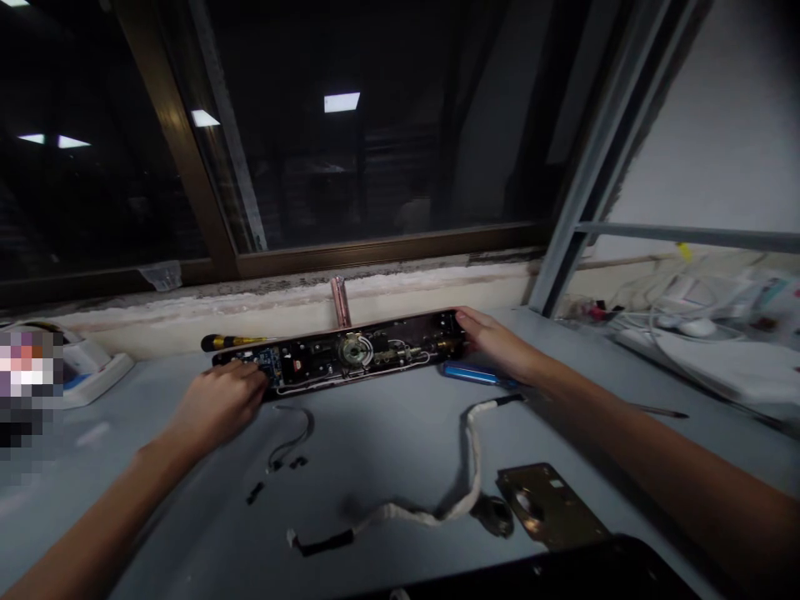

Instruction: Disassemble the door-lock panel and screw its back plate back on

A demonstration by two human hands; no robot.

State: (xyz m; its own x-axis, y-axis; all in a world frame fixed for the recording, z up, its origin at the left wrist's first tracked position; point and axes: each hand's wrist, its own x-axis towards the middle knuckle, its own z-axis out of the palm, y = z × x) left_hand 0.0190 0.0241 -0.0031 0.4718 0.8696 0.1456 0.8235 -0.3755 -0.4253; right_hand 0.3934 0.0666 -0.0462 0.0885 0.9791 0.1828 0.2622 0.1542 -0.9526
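A long black electronic door lock panel [325,363] lies across the far part of the bench, slightly tilted, with its inner side showing. Inside it are a blue circuit board [268,363], a round metal hub [355,351] and thin wires. My left hand [232,398] is closed over the panel's left end and partly covers the board. At the opposite end, my right hand [491,340] grips the edge, thumb on top and the other fingers mostly hidden. A blue-handled tool [472,373] lies just below that hand.
A white-sleeved cable [475,458] snakes over the bench, near small black parts [255,492] and a brass-coloured plate [550,504]. A yellow-black screwdriver [234,342] lies behind the panel. Black casing [562,571] fills the front edge; white cables and boxes [693,333] crowd the right.
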